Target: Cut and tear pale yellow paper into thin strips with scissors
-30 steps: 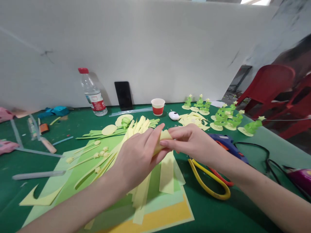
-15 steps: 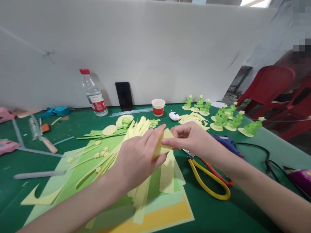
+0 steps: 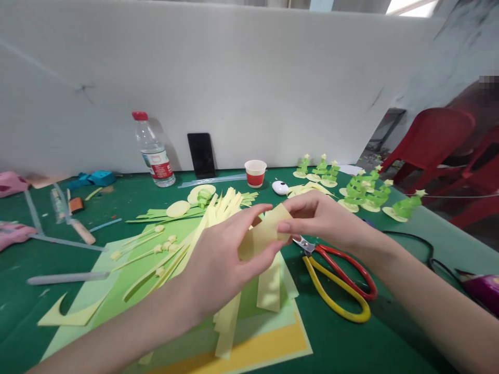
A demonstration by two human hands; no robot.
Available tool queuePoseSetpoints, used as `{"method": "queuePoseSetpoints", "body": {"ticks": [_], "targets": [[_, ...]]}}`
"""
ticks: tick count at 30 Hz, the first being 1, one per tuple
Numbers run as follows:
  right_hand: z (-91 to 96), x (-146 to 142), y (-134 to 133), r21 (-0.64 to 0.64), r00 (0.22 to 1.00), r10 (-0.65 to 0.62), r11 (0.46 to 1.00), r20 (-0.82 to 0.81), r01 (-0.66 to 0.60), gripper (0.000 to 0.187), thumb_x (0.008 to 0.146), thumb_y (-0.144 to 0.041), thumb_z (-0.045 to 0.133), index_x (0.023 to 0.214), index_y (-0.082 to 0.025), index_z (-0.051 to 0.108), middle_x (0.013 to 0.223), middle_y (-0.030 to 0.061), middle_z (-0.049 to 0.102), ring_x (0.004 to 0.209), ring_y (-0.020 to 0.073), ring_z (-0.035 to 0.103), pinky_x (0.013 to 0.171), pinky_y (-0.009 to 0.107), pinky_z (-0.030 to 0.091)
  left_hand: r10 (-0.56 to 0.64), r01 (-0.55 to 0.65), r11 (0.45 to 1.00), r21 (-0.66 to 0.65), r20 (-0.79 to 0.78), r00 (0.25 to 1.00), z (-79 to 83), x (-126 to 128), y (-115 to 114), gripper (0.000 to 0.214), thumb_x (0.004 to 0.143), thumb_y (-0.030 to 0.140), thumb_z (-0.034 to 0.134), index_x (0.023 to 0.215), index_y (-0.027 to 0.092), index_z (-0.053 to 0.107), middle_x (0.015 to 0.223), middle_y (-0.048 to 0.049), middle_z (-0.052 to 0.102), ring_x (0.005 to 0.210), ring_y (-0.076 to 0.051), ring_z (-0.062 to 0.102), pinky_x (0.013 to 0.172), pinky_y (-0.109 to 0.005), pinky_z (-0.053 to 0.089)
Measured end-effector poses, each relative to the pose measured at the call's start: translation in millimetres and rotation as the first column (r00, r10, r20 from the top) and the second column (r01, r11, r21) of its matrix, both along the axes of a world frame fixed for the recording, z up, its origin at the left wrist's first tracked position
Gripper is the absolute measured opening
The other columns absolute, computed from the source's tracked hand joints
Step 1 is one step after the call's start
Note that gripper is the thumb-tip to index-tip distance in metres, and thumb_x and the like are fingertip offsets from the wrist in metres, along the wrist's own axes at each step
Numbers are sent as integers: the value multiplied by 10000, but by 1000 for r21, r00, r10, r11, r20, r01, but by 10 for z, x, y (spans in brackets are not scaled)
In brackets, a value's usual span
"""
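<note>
A pale yellow paper strip (image 3: 260,238) is held up between my two hands above the paper pile. My left hand (image 3: 220,257) has its thumb and fingers around the strip's left part, with the fingers partly hidden behind it. My right hand (image 3: 322,214) pinches the strip's right end between thumb and fingers. Below lies a bundle of pale yellow paper strips (image 3: 228,311) on green and yellow sheets (image 3: 273,343). Red-and-yellow-handled scissors (image 3: 337,311) rest beside the sheets, under my right wrist. Small paper stars on thin strips (image 3: 158,249) lie left of my left hand.
Several green spiral paper trees (image 3: 358,192) stand at the back right. A water bottle (image 3: 158,166), a phone (image 3: 201,156) and a paper cup (image 3: 255,174) line the white board (image 3: 234,78). Glue sticks (image 3: 68,278) and a pink glue gun (image 3: 13,234) lie left; a dark cable (image 3: 429,249) runs right.
My left thumb and fingers have spread wider apart, and more of the paper strip shows between my hands. My right hand has shifted slightly right and up, still pinching the end.
</note>
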State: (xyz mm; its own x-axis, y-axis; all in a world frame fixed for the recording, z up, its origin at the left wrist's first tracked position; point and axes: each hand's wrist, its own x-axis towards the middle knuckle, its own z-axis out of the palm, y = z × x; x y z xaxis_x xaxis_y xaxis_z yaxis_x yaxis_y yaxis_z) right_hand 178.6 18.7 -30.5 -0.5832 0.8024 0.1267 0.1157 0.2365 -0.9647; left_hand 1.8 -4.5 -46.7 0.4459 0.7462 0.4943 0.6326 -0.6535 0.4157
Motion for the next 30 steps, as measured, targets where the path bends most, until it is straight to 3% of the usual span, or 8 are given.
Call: {"method": "queuePoseSetpoints", "body": {"ticks": [4,9,15,19,22,24,27,30], "targets": [[-9,-23,-27,-36,992,-125,992,13,125,185,698,-252,650,572,-137,581,500,-33,516,500,70,489,481,181,377,-17,23,993,115,-56,998,-5,-3,-24,501,824,369,484,1256,175,321,1088,-51,610,914,-172,597,677,-228,499],[0,-40,-52,-88,994,-94,992,-60,89,210,674,-247,672,531,-146,555,489,-42,528,465,52,465,455,162,364,-61,68,973,223,-40,997,-13,4,-48,370,851,296,468,1174,123,420,1056,-63,601,905,-125,574,722,-169,465],[64,24,-56,-70,999,-31,997,-45,27,155,642,-223,697,589,-151,570,576,-39,523,547,66,465,512,186,366,-94,92,994,51,44,995,47,-6,-58,318,819,264,514,1114,147,486,1019,-28,619,870,-121,574,779,-180,442],[73,36,-50,-3,992,-127,992,-11,127,229,580,-195,734,684,-169,531,680,-35,514,616,86,483,545,201,390,-69,97,974,-206,140,988,156,-7,-74,193,818,284,501,991,210,545,852,30,646,733,-117,589,586,-163,449],[76,8,-66,7,983,-183,983,16,183,275,591,-225,729,767,-179,522,761,-20,526,685,101,500,593,212,409,-56,139,889,-437,197,979,231,-8,-93,151,823,314,475,849,208,579,710,43,627,649,-119,584,493,-165,419],[86,-24,-92,-13,990,-135,991,38,135,219,651,-265,685,783,-170,538,761,-5,545,682,105,510,598,221,417,-65,208,807,-552,268,961,257,-8,-101,172,826,299,464,778,197,594,701,40,638,667,-117,598,550,-170,441],[106,-78,-143,-62,992,-122,990,39,124,141,695,-257,647,711,-149,557,638,-17,548,589,81,501,530,194,401,-78,331,665,-669,378,922,255,0,-100,212,839,262,446,756,189,626,714,32,670,716,-112,623,697,-185,460],[116,-121,-184,-96,990,-138,986,-27,135,116,687,-197,653,647,-144,557,561,-41,530,520,55,483,489,163,387,-36,447,528,-723,506,862,221,18,-85,240,848,257,433,741,169,628,702,13,686,717,-117,644,727,-196,481]]}}
